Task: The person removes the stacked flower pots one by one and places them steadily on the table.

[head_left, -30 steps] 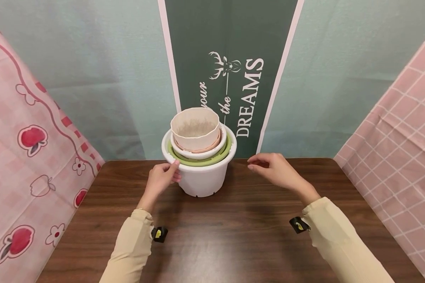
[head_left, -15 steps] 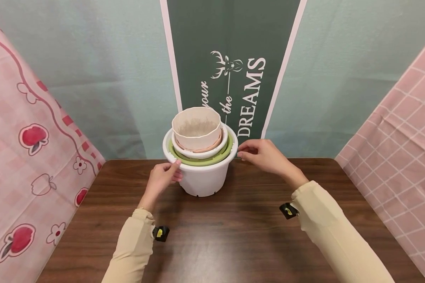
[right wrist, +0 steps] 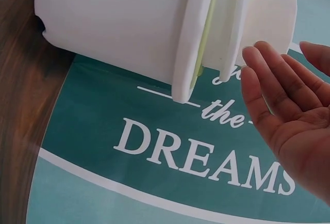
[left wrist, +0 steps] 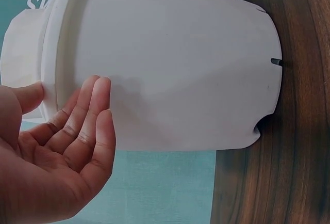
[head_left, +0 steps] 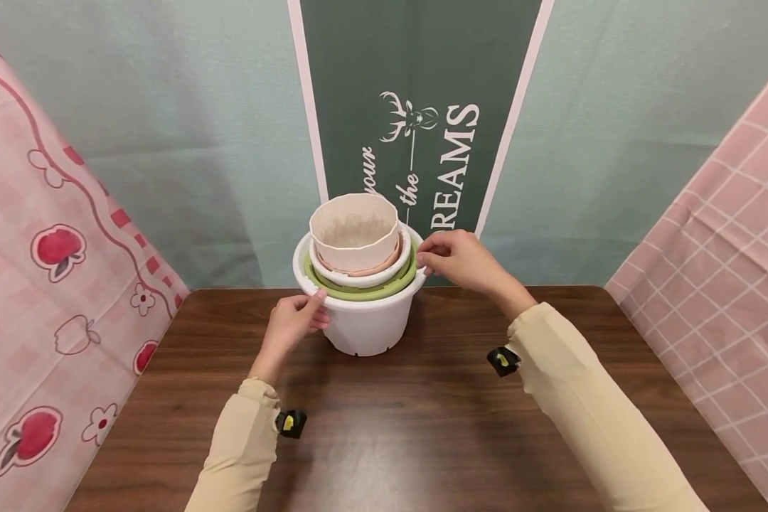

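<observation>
A stack of nested flowerpots stands upright on the table. Outermost is a large white flowerpot; inside it sit a green pot, a smaller white pot, a pinkish pot and, topmost, a cream faceted pot. With the thumb on the rim and fingers below it, my left hand pinches the large white flowerpot's left side. My right hand hovers by the stack's right rim, fingers loosely bent with nothing in them. In the right wrist view, a gap shows between its fingertips and the rims.
The brown wooden table ends just behind the stack, against a green cloth backdrop with deer print and lettering. Pink printed cloth hangs at the left, pink checked cloth at the right. Both wrists carry small black cameras.
My right hand has moved left and up, from beside the stack to right at its rim. My left hand keeps its place on the large white flowerpot, and the pots have not moved.
</observation>
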Motion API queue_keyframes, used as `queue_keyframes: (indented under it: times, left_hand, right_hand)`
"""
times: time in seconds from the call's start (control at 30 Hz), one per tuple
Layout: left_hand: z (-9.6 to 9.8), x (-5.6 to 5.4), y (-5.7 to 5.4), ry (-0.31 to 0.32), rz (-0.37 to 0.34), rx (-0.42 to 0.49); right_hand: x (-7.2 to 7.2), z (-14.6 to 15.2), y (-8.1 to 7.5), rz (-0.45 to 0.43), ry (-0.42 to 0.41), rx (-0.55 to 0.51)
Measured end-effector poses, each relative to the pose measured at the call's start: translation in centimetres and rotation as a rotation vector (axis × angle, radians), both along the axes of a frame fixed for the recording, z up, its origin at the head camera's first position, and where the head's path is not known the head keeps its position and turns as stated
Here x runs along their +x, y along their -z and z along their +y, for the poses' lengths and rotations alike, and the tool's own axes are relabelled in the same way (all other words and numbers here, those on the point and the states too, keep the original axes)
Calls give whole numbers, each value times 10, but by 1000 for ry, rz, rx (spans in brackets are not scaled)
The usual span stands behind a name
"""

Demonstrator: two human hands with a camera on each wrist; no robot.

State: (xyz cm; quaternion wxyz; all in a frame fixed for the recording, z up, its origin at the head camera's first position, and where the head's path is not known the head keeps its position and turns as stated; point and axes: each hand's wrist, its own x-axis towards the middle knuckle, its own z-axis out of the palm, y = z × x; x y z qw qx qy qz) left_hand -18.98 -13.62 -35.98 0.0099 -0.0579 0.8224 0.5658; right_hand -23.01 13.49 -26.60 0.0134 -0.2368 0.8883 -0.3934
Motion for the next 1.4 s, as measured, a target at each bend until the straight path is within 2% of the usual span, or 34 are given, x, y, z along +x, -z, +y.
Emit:
queue_keyframes:
  times: [0.37, 0.67, 0.97, 1.4]
  left_hand:
    - [-2, 1, 2, -4, -6, 17]
    - [-1, 1, 2, -8, -5, 19]
    - [1, 1, 2, -14, 16, 33]
    - [0, -2, 3, -6, -20, 75]
  right_hand:
    - [-10, -22, -15, -1, 13, 5]
    - [-20, -34, -14, -4, 70, 12]
    - [-25, -42, -16, -80, 135, -5]
    - [-29, -54, -13, -107, 231, -62]
